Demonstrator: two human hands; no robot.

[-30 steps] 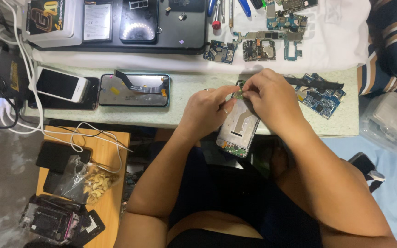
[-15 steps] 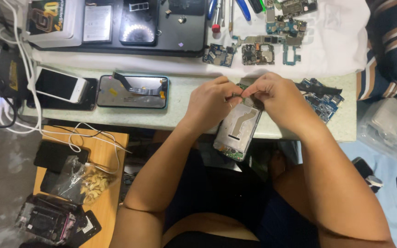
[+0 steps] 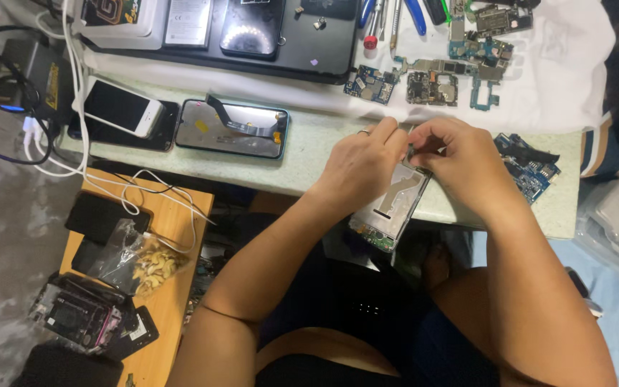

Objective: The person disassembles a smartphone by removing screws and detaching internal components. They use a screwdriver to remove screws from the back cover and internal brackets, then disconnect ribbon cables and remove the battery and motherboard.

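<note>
An opened phone body (image 3: 392, 208) with a tan flex cable across its inside is tilted over the front edge of the green worktable (image 3: 309, 154). My left hand (image 3: 360, 165) grips its upper left side. My right hand (image 3: 460, 161) pinches at its top end, fingertips meeting those of the left hand. What the fingertips pinch is hidden.
A detached screen panel (image 3: 234, 129) and a white phone (image 3: 120, 107) lie to the left. Several circuit boards (image 3: 431, 82) sit on a white cloth behind, another blue board (image 3: 528, 168) to the right. A low wooden stool (image 3: 159, 236) holds a plastic bag, dark phones and cables.
Both hands and the phone body stay together on the table's edge, with only small finger shifts at its top end. The view has shifted slightly.
</note>
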